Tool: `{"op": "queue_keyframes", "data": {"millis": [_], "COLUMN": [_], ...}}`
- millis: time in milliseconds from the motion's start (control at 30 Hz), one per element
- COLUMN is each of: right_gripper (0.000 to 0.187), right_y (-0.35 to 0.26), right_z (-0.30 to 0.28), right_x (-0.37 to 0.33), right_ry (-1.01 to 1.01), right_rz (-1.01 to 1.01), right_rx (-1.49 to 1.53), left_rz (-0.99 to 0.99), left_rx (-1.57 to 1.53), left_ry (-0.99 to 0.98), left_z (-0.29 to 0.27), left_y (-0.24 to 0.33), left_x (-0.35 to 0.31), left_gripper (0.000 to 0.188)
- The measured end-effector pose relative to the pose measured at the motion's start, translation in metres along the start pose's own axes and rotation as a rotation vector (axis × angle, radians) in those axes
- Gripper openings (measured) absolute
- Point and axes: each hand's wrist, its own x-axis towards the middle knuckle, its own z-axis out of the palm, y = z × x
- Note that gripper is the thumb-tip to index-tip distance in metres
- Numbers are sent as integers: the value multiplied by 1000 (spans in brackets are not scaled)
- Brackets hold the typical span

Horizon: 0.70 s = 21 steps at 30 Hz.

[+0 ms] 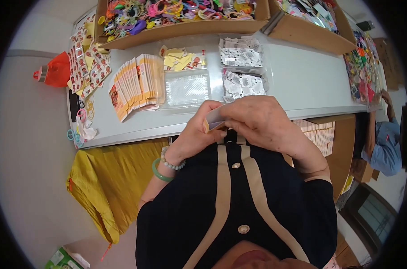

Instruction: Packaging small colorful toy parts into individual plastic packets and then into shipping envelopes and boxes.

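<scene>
Close in front of my chest, both hands hold a small folded card (214,118), whitish with an orange edge. My left hand (196,130) is closed on its left side, thumb and fingers pinching it. My right hand (262,120) is closed at its right side; its fingertips press on the card and hide part of it. Just beyond lie an open clear plastic tray (187,88) and a fanned stack of orange-and-white cards (135,85). Two clear trays of small black-and-white printed packets (243,84) sit past my right hand.
Cardboard boxes of colourful trinkets (185,28) and packets (302,33) line the table's back. Sticker sheets (90,62) and yellow paper pieces (178,59) lie at left. A yellow cloth (118,179) hangs below. Another person (385,143) works at far right beside bagged trinkets (362,71).
</scene>
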Motion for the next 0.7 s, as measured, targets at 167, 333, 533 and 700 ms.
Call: {"op": "queue_keyframes", "data": {"millis": [167, 333, 533, 700], "right_gripper": [11, 14, 29, 32], "right_y": [6, 30, 90, 93], "right_z": [5, 26, 92, 78], "right_x": [26, 95, 155, 149], "right_ry": [-37, -48, -146, -147], "right_rz": [-4, 115, 176, 82], "right_rx": [205, -103, -430, -489], "left_rz": [-53, -34, 62, 259], "left_rx": [-128, -63, -25, 154], "left_ry": [-40, -122, -15, 154], "left_z": [-8, -26, -36, -35], "left_y": [-1, -22, -28, 0], "left_x": [-14, -30, -42, -46], "left_gripper": [47, 41, 43, 45]}}
